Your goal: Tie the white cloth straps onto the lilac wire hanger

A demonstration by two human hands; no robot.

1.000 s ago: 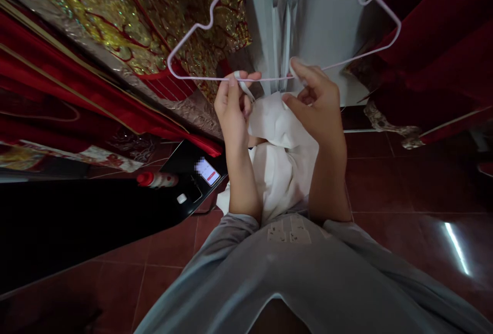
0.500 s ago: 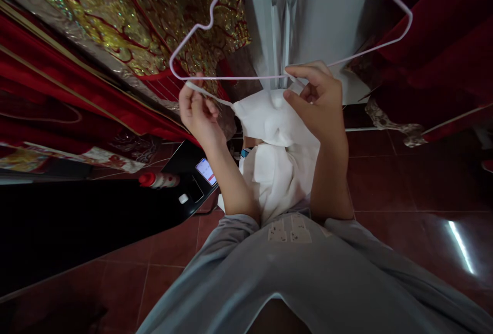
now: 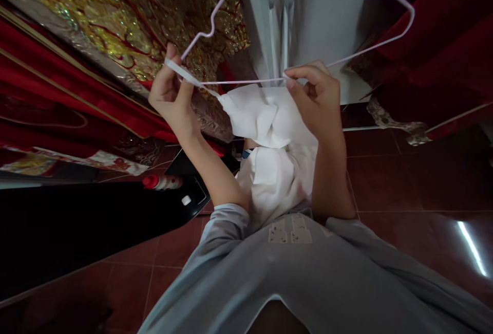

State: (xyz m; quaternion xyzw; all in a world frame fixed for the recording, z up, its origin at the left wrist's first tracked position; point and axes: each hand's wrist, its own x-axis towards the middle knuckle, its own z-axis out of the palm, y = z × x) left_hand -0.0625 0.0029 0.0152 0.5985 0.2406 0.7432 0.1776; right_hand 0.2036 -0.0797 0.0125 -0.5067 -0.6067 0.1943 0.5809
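A pale pink clothes hanger [image 3: 239, 82] spans the view in front of me, its top beyond the frame. At its left corner my left hand [image 3: 171, 85] holds a white strap [image 3: 184, 73], stretched over the index finger and pulled out to the left. This strap runs to a white garment [image 3: 254, 113] bunched below the hanger and hanging down to my lap. My right hand [image 3: 318, 95] pinches the hanger's bottom bar near its middle, thumb against index finger. A bit of white shows at that pinch; whether it is another strap I cannot tell.
Gold-sequined red garments [image 3: 127, 20] hang at the left, dark red cloth [image 3: 435, 56] at the right. Behind the hanger stand pale cabinet doors [image 3: 319, 20]. A black table [image 3: 96, 221] at left carries a red-capped bottle [image 3: 164, 182], a small white case [image 3: 186, 200] and a phone [image 3: 200, 190].
My left hand has moved left and up, drawing the strap out around the hanger's left corner. The garment's upper edge shifted left with it. My right hand stays nearly in place.
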